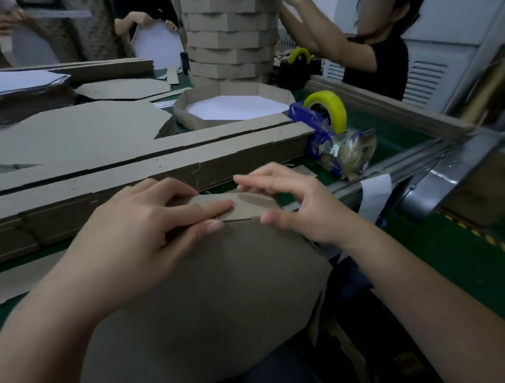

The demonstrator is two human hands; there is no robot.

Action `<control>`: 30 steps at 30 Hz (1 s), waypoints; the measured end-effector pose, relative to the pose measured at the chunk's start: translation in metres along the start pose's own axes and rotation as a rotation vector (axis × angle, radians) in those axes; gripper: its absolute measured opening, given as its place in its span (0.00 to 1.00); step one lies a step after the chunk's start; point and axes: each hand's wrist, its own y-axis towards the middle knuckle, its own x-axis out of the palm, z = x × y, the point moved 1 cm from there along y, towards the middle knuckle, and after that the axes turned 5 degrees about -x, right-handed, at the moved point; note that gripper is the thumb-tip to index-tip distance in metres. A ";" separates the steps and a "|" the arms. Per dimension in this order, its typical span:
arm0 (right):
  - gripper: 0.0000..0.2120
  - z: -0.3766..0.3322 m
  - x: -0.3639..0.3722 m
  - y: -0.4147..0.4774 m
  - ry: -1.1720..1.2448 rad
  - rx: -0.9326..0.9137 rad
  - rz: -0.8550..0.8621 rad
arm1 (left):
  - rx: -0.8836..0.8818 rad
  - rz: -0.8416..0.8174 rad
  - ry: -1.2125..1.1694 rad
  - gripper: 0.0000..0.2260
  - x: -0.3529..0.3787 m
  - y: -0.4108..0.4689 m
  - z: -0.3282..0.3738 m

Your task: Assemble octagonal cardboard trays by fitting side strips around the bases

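- One head-worn camera looks forward and down over the near edge of the workbench (459, 258).
- It sits close above the left hand (149, 223) and right hand (297, 207).

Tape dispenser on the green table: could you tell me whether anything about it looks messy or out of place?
Yes. A wad of crumpled clear tape clings to the front end of the blue tape dispenser, below its yellow roll, bulging towards the table's edge. It looks like discarded scraps rather than usable tape.
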 end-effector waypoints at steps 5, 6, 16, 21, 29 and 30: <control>0.10 0.039 -0.082 0.005 -0.411 0.148 0.744 | 0.014 0.001 -0.064 0.17 0.009 0.002 -0.008; 0.10 0.051 -0.104 0.006 -0.516 0.265 0.823 | 0.010 0.003 -0.072 0.17 0.009 0.003 -0.007; 0.14 0.112 -0.178 0.012 -0.310 0.932 0.543 | 0.000 0.024 -0.106 0.17 0.009 0.005 -0.004; 0.11 0.111 -0.181 0.013 -0.219 1.013 0.533 | -0.006 0.005 -0.126 0.17 0.008 0.006 -0.004; 0.07 0.118 -0.189 0.008 0.344 0.930 0.759 | -0.011 -0.010 -0.123 0.17 0.008 0.005 -0.005; 0.08 0.119 -0.187 0.007 0.380 0.912 0.795 | -0.014 -0.018 -0.123 0.16 0.009 0.005 -0.005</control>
